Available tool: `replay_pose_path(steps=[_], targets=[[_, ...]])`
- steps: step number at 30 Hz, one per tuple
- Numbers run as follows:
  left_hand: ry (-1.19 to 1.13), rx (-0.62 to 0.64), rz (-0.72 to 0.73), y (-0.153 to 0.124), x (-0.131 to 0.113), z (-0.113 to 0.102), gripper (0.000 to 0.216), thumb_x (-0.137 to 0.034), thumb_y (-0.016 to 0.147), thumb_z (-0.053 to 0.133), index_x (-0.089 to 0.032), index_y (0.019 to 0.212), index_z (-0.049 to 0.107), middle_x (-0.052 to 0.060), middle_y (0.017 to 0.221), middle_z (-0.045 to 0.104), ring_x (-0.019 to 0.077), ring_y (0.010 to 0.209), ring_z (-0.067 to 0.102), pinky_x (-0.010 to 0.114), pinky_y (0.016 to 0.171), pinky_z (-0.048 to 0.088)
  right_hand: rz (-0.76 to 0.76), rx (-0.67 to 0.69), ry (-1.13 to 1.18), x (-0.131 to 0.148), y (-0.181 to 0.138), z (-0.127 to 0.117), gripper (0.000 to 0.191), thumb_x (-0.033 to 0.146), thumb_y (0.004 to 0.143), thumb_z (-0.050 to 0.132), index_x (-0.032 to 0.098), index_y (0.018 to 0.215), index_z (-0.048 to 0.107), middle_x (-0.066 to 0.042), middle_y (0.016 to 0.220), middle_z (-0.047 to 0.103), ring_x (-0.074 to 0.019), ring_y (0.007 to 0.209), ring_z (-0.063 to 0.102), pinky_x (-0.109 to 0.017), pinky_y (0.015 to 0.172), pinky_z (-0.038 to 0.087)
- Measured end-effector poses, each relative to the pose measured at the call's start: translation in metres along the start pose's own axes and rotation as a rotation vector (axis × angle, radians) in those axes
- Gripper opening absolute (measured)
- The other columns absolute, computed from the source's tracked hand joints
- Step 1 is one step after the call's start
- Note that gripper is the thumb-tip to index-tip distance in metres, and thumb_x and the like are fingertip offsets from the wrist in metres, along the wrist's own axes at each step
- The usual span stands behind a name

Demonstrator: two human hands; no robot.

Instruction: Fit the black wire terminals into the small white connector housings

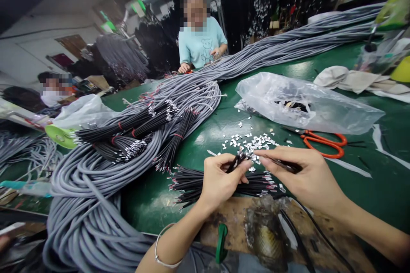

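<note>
My left hand (221,179) is closed in a pinch on the end of a short black wire (235,163). Close to its right, my right hand (303,175) pinches another thin black wire (283,164), fingertips almost meeting the left ones. Beneath both hands lies a loose pile of short black wires (195,184) with red and silver ends. Just beyond the fingertips, small silver terminals (248,140) are scattered on the green table (224,119).
Thick grey cable bundles (96,187) loop across the left and run to the far right. Banded black wire bunches (134,128) rest on them. Orange scissors (323,140) and a clear plastic bag (304,102) lie right. One person in a teal shirt (200,45) works opposite, another at far left.
</note>
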State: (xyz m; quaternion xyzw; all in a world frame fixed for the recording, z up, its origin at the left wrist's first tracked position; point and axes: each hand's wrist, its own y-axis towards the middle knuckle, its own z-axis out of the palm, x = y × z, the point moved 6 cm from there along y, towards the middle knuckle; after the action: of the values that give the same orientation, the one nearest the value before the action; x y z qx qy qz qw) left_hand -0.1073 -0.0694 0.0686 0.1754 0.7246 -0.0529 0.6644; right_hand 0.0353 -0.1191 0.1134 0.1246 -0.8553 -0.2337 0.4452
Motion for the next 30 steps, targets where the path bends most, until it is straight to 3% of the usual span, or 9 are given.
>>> replay_pose_path(steps=[5, 11, 24, 27, 30], targets=[[0.017, -0.028, 0.02, -0.0006, -0.0016, -0.0015, 0.026, -0.027, 0.074, 0.067, -0.012, 0.054, 0.057, -0.002, 0.04, 0.051, 0.0063, 0.038, 0.043, 0.018, 0.041, 0.034, -0.031, 0.015, -0.006, 0.0008, -0.0032, 0.0027, 0.022, 0.013, 0.077, 0.059, 0.021, 0.093, 0.071, 0.001, 0.072, 0.068, -0.011, 0.059, 0.059, -0.022, 0.051, 0.046], [-0.082, -0.082, 0.009, 0.0002, -0.0027, -0.0054, 0.02, -0.025, 0.069, 0.071, -0.011, 0.061, 0.061, 0.0, 0.046, 0.058, 0.0078, 0.041, 0.051, 0.017, 0.044, 0.041, -0.036, -0.049, -0.137, -0.0018, -0.0042, 0.0033, 0.03, 0.029, 0.081, 0.06, 0.02, 0.11, 0.065, -0.004, 0.1, 0.068, -0.0168, 0.088, 0.062, -0.03, 0.079, 0.048], [-0.084, -0.114, 0.037, -0.0023, -0.0028, -0.0055, 0.021, -0.025, 0.066, 0.074, -0.011, 0.059, 0.059, -0.002, 0.047, 0.056, 0.0074, 0.042, 0.051, 0.017, 0.045, 0.041, -0.036, 0.008, -0.114, -0.0041, -0.0029, 0.0086, 0.02, 0.028, 0.085, 0.057, 0.023, 0.1, 0.071, -0.001, 0.084, 0.069, -0.0138, 0.077, 0.064, -0.026, 0.071, 0.049], [-0.046, -0.044, 0.051, -0.0005, -0.0018, -0.004, 0.027, -0.029, 0.074, 0.068, -0.012, 0.058, 0.056, -0.003, 0.045, 0.052, 0.0055, 0.041, 0.046, 0.016, 0.044, 0.036, -0.035, 0.015, -0.126, -0.0038, -0.0031, 0.0073, 0.02, 0.028, 0.085, 0.057, 0.023, 0.099, 0.071, -0.001, 0.084, 0.07, -0.0143, 0.076, 0.063, -0.027, 0.072, 0.049], [-0.037, 0.11, 0.081, 0.0021, -0.0031, -0.0006, 0.034, -0.035, 0.084, 0.057, -0.012, 0.058, 0.055, -0.004, 0.043, 0.047, 0.0045, 0.04, 0.042, 0.016, 0.044, 0.034, -0.029, 0.038, -0.116, -0.0026, -0.002, 0.0054, 0.02, 0.028, 0.085, 0.057, 0.023, 0.097, 0.071, -0.001, 0.085, 0.07, -0.0147, 0.077, 0.064, -0.027, 0.072, 0.049]])
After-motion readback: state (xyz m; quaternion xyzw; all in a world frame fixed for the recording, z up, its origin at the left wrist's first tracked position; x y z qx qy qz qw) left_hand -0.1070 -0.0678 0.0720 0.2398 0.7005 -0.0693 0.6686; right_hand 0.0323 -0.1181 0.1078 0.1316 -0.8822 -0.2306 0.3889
